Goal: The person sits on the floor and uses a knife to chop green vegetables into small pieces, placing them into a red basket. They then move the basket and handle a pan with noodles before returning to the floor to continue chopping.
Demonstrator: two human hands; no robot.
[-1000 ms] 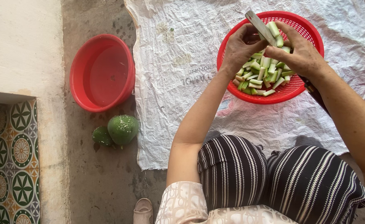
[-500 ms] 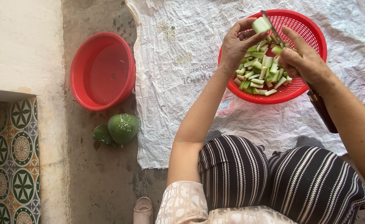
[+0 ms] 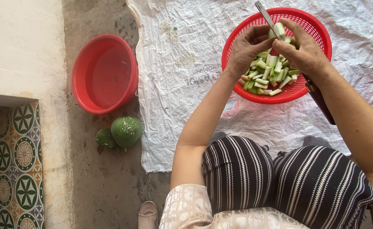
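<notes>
On the white sack sheet (image 3: 186, 97), the red tub (image 3: 104, 74) at nine o'clock holds only water; the red basket (image 3: 318, 38) at one o'clock holds pale green vegetable sticks (image 3: 267, 76). Above it, the left hand (image 3: 248, 51) grips a gourd piece (image 3: 279, 29), the right hand (image 3: 307, 53) grips the knife (image 3: 266, 17) (best kept angled away from fingertips).

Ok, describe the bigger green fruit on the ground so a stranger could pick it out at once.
Start at the red basin on the bare concrete left of the white sheet. Just below its rim lie two green fruits, touching. The one meant is the right fruit, next to the sheet's edge: round, paler, and clearly larger than the dark small fruit beside it.
</notes>
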